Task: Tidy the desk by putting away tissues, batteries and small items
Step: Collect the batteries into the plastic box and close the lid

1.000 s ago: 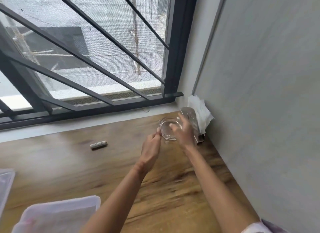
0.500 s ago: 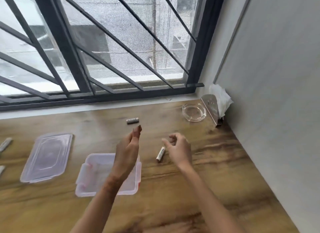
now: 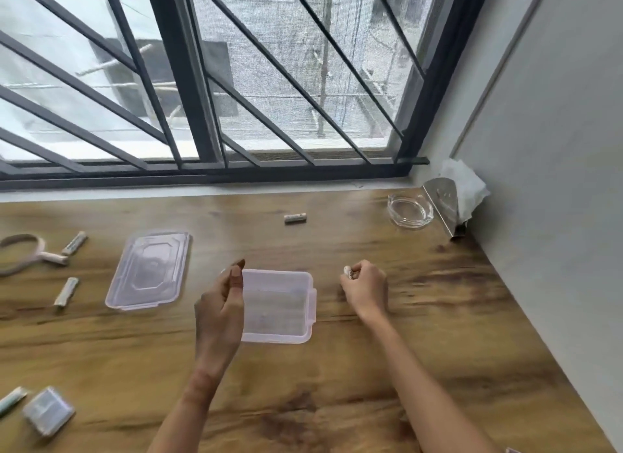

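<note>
Just to the right of the open plastic container (image 3: pixel 279 304), your right hand (image 3: pixel 365 289) pinches a battery (image 3: pixel 347 270) in curled fingers. Only its pale end shows above the fingertips, so I cannot tell its long axis with certainty; it seems to point up and to the left. The container stands on the desk (image 3: pixel 438 317) between your two hands, with its right wall near this hand. The way for the battery is therefore, in my judgement, a short one to the left, over the rim.

Your left hand (image 3: pixel 219 304) holds nothing. Its fingers are loosely raised at the container's left edge; I cannot tell whether they touch it. The lid (image 3: pixel 148 270) lies apart on the left.

A second battery (image 3: pixel 295 218) lies beyond the container with its axis left to right, and it is nearer to your right hand. The far-left batteries (image 3: pixel 74 243) are nearer to your left hand.
</note>
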### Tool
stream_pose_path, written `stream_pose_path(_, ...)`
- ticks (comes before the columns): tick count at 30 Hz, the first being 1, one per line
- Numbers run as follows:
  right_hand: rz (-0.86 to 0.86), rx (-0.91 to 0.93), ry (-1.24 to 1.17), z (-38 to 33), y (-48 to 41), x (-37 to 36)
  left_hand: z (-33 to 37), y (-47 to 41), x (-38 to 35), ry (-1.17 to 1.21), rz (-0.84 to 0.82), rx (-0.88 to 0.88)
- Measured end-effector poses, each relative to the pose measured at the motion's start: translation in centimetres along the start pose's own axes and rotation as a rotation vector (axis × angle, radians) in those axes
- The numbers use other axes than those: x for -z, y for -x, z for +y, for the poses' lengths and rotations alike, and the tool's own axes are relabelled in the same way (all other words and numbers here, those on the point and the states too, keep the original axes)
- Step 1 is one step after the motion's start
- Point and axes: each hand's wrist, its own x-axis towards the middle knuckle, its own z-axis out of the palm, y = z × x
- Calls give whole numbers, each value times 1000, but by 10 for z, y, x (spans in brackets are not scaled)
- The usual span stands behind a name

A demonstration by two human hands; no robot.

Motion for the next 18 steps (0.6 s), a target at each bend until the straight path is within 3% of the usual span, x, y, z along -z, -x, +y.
stream_pose_path(6,-35,107,-46,-25,-12,5,-12,-6,19,-105,101,0)
stream_pose_path(11,-140,304,-34,-62,-36,-6,-23,-14,29,-143,39,59)
stream_pose_path(18,-202,609,273,-96,-68,-36,-31,-20,34,-215,17,75)
